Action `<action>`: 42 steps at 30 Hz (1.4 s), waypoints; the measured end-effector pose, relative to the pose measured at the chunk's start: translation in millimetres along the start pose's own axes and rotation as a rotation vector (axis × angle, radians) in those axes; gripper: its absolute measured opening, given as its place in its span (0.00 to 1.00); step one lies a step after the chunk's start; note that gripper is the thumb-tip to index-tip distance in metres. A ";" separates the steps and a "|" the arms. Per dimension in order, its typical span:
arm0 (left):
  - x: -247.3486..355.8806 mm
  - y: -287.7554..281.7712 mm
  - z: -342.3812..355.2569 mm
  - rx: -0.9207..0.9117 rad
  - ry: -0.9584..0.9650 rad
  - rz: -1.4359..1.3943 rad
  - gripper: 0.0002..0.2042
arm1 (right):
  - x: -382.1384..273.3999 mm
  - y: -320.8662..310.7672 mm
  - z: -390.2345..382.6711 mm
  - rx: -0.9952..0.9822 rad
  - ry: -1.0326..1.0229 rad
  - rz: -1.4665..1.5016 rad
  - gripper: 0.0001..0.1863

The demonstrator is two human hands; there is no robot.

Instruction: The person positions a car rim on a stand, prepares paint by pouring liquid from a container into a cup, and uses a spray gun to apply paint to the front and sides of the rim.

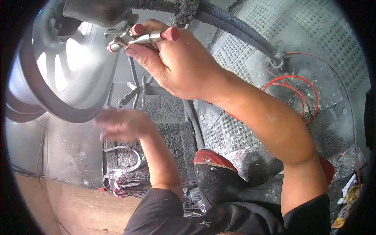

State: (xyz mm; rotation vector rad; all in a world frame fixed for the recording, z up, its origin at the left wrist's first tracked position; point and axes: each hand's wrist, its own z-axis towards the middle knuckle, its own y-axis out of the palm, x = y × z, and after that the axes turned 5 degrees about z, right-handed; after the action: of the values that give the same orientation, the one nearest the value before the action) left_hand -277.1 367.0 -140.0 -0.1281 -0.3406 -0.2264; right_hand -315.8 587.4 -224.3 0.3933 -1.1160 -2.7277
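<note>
My right hand (184, 62) is wrapped round a spray gun (145, 39), a silver metal one with red knobs and a rounded metal cup (96, 11) above it. Its front end points left toward a silver-grey wheel rim (74, 111), whose spoke openings show bright light behind. Just below the rim's lower right edge is my left hand (123, 124). Motion smears its fingers, so I cannot tell whether they touch the rim or hold anything.
A thick, paint-crusted bar (235, 27) runs from the top toward the right. Coiled red hose (311, 92) lies on the studded, paint-dusted floor mats (313, 43). Crusted dark blocks (168, 135) and a stained cloth bundle (131, 184) sit below my left hand. Brown board (86, 203) covers the lower left.
</note>
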 end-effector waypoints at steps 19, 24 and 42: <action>-14.6 44.6 4.0 0.216 -0.106 0.726 0.40 | -16.1 6.0 -6.2 -0.050 0.118 0.004 0.14; 32.5 133.4 -34.4 -0.075 0.076 0.385 0.41 | -16.0 -1.6 -2.7 -0.085 0.120 -0.097 0.14; 46.5 130.4 -28.1 -0.115 0.268 0.054 0.48 | -6.7 -1.8 -4.9 -0.013 0.013 -0.126 0.13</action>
State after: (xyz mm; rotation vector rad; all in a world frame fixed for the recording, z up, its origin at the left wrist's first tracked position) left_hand -194.1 479.3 -161.5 -0.2173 -0.0571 -0.2070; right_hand -308.1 587.1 -227.7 0.4956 -1.1054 -2.8345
